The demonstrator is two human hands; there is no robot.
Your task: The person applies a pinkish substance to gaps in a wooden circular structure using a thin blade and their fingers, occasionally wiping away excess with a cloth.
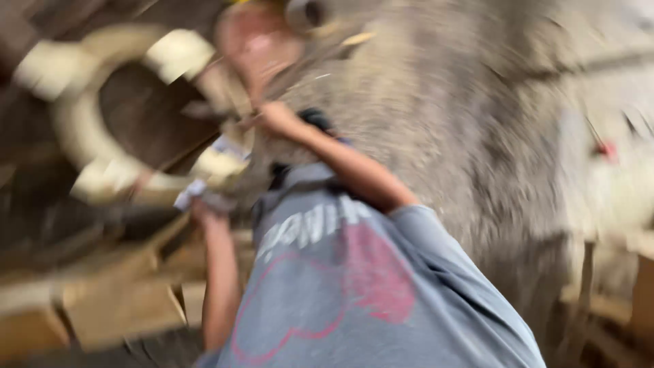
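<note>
Pale wood, bent into a thick curved ring (75,129), fills the upper left of a badly motion-blurred view. The wearer's own two hands are nowhere in frame, so nothing can be said of their grip.

The hands that do show belong to a co-worker in a grey printed T-shirt (381,300), seen from behind. The co-worker's upper hand (276,116) is raised just right of the ring's rim. The co-worker's lower hand (204,210) sits under the rim, with a small white scrap of cloth or paper (193,194) at its fingers. Whether either hand is closed on the wood is lost in the blur.

Judging by its thickness, the ring is probably stiff, bulky and fairly heavy. It looks neither fragile nor slippery, and seems best held with two hands spread apart on the rim.

Above the upper hand hangs a blurred pinkish round shape (255,37) that I cannot identify. Right of both hands stands a rough grey wall (477,136). Below the lower hand lie pale wooden planks (122,307), in what seems a workshop.
</note>
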